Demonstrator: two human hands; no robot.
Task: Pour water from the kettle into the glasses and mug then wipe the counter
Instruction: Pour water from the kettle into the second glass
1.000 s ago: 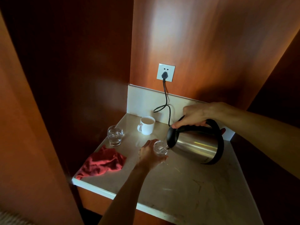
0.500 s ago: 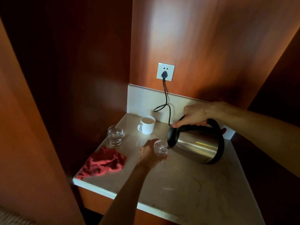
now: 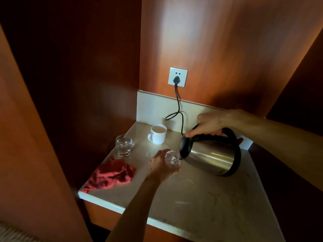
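Observation:
My right hand (image 3: 212, 123) grips the black handle of a steel kettle (image 3: 212, 155), which is tilted far over to the left above the pale counter (image 3: 201, 203). Its spout touches the rim of a small clear glass (image 3: 172, 158) that my left hand (image 3: 161, 165) holds on the counter. A second glass (image 3: 123, 145) with water in it stands further left. A white mug (image 3: 157, 134) sits behind, near the back wall. A crumpled red cloth (image 3: 110, 175) lies at the counter's left front corner.
A black cord (image 3: 178, 109) runs from a wall socket (image 3: 177, 77) down behind the kettle. Wooden panels close in the counter on the left, back and right. The counter's front edge is near me.
Almost nothing has moved. The kettle stays tilted over the held glass, with both hands in the same grip.

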